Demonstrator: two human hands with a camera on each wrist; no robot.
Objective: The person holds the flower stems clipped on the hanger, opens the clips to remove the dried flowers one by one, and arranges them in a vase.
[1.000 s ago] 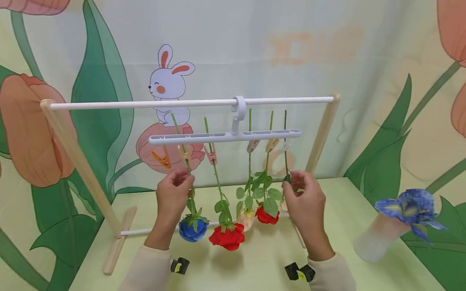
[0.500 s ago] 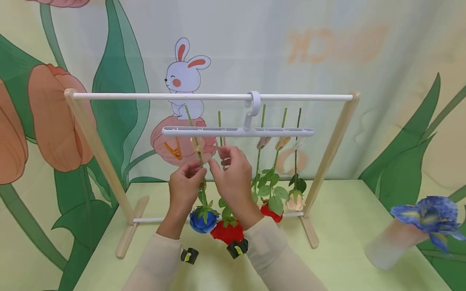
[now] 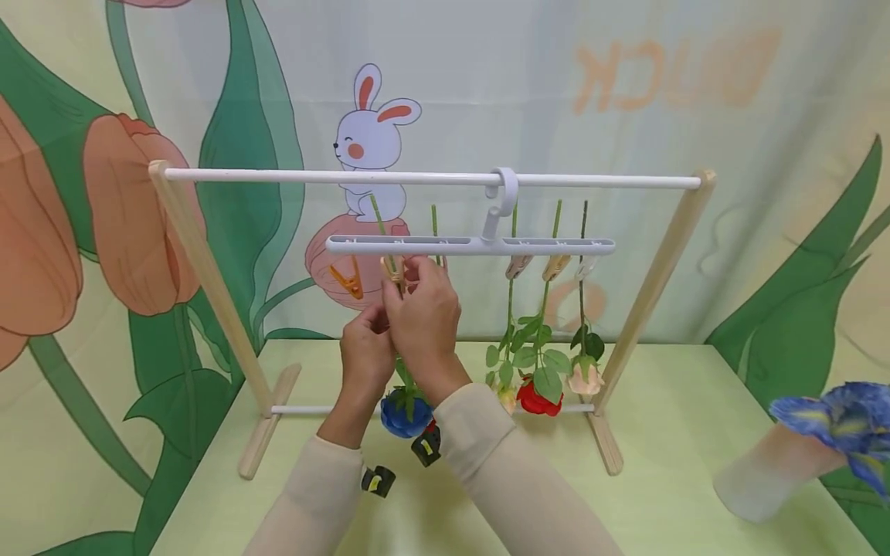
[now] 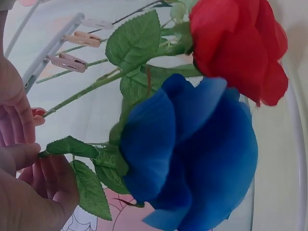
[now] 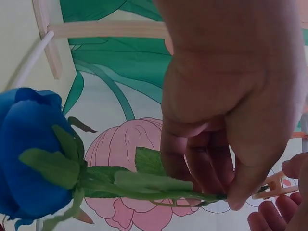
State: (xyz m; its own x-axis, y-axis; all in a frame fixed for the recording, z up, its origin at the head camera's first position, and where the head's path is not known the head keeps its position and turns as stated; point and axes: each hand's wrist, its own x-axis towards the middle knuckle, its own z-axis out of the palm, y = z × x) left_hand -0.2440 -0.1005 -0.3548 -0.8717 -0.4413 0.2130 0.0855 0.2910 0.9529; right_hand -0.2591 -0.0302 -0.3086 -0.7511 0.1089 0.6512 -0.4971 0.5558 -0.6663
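Note:
A blue artificial rose [image 3: 405, 418] hangs head-down from a white clip hanger [image 3: 417, 248]. Its stem passes by a beige clothes peg [image 3: 389, 269] on the hanger. With curled fingers and thumb, my left hand [image 3: 365, 357] pinches the stem; the right wrist view shows this pinch below the peg [image 5: 275, 186]. My right hand [image 3: 424, 316] is up at the peg, thumb and fingers on either side of it; whether they squeeze it cannot be told. Behind this hand, a red rose [image 4: 245, 53] is nearly hidden in the head view but plain in the left wrist view.
The hanger hooks over the white rail [image 3: 313, 177] of a wooden rack [image 3: 215, 297]. An orange peg [image 3: 350, 280] hangs at its left. On the right hang another red rose [image 3: 540, 398] and pale roses [image 3: 586, 378]. A vase [image 3: 772, 475] with a blue iris [image 3: 844, 428] stands at right.
My right hand has left the far-right stem, crossed leftward past the pink peg and come up to the beige peg. The left hand keeps its pinch on the blue rose's stem. The view has shifted.

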